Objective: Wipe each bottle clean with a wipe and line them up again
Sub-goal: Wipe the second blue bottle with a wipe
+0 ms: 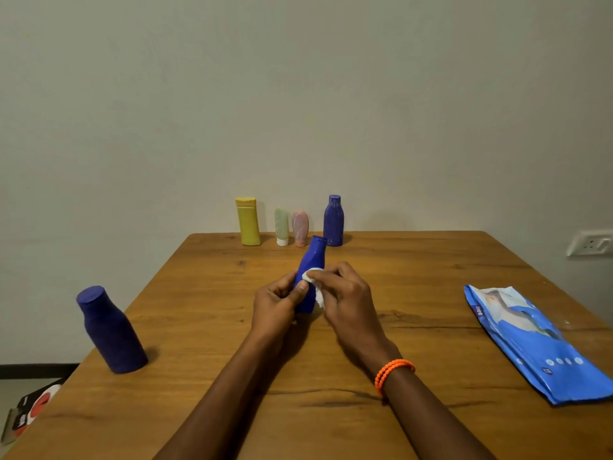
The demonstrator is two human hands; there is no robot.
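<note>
My left hand (277, 302) grips a small blue bottle (313, 260) upright over the middle of the wooden table (414, 260). My right hand (348, 298) pinches a white wipe (313, 275) against the bottle's side. At the far edge stand a yellow bottle (248, 221), a pale green tube (282, 226), a pink tube (300, 228) and a dark blue bottle (333, 220) in a row. Another dark blue bottle (111, 330) stands alone near the left edge.
A blue pack of wipes (530, 340) lies flat at the table's right side. A wall socket (590, 243) is on the right wall. A red and black object (33, 410) lies on the floor past the table's left edge.
</note>
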